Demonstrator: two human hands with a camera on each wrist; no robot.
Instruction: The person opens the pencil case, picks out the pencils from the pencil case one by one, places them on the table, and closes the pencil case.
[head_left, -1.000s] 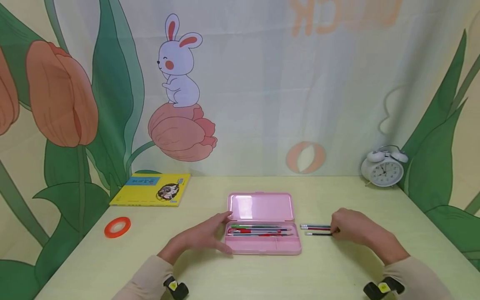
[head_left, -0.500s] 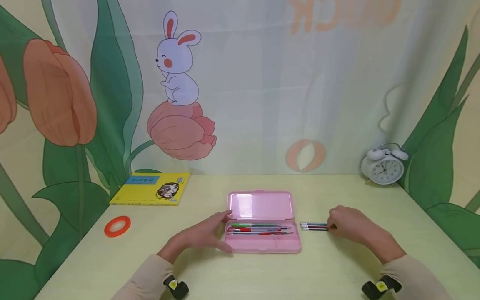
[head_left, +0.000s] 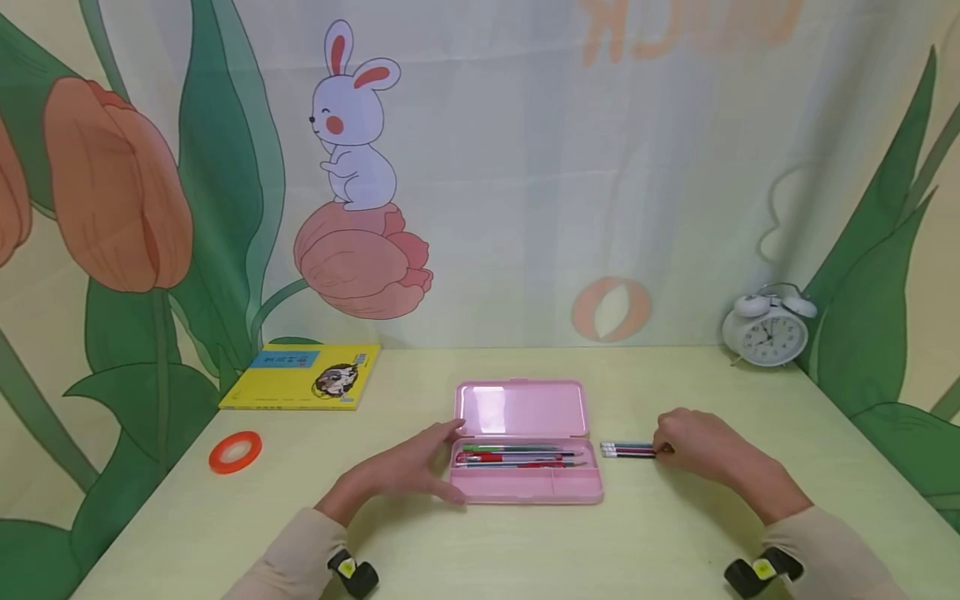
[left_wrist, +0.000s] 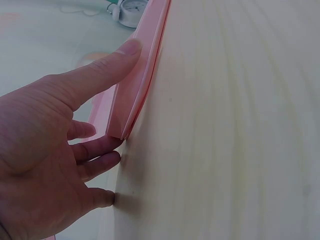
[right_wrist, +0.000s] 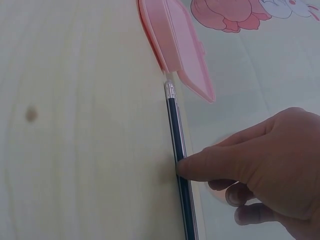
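Observation:
An open pink pencil case (head_left: pixel 501 487) lies on the table, its lid (head_left: pixel 543 408) tipped back. Several pens and pencils (head_left: pixel 517 457) fill its rear compartment. My left hand (head_left: pixel 401 464) spans the case's left end, the thumb at the front corner and the index finger near the hinge. In the left wrist view, that hand (left_wrist: pixel 55 125) touches the case with a fairly straight thumb and loosely bent fingers. To the right of the case, my right hand (head_left: pixel 697 446) pinches a small side-by-side bundle of dark pencils (right_wrist: pixel 180 135), their white eraser ends pointing toward the case.
A yellow book (head_left: pixel 300 377) lies at the back left, with an orange-red ring (head_left: pixel 236 452) in front of it. At the back right stands a white alarm clock (head_left: pixel 771 333). A printed curtain (head_left: pixel 510 167) hangs behind the table.
The lower pencil, apart from the others a second ago, has been drawn up against them. My right hand has shifted slightly left; the left hand keeps its place at the case.

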